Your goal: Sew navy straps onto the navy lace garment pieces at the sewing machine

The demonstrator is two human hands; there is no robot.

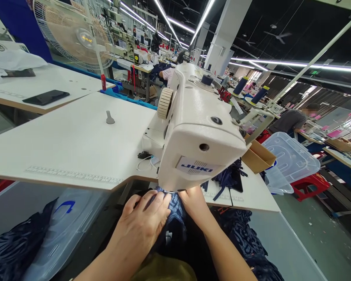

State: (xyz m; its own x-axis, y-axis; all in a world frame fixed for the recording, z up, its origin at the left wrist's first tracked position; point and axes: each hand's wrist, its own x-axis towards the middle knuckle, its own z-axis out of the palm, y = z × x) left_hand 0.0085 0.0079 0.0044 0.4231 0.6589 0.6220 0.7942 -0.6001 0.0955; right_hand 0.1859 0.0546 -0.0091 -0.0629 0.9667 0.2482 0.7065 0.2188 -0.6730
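A white sewing machine (204, 136) stands right in front of me, its head hiding the needle area. Below it hangs a piece of dark blue lace fabric (177, 208). My left hand (146, 218) lies over the fabric's left side, fingers bent and closed on it. On the other side, my right hand (194, 203) grips the fabric's right edge close under the machine head, which covers its fingertips.
A small grey metal piece (110, 118) lies on the white tabletop (76, 140). Dark fabric strips (229, 175) and a cardboard box (257, 154) sit right of the machine. Plastic bins with navy lace (20, 238) flank me. A phone (46, 97) rests far left, near a fan (76, 35).
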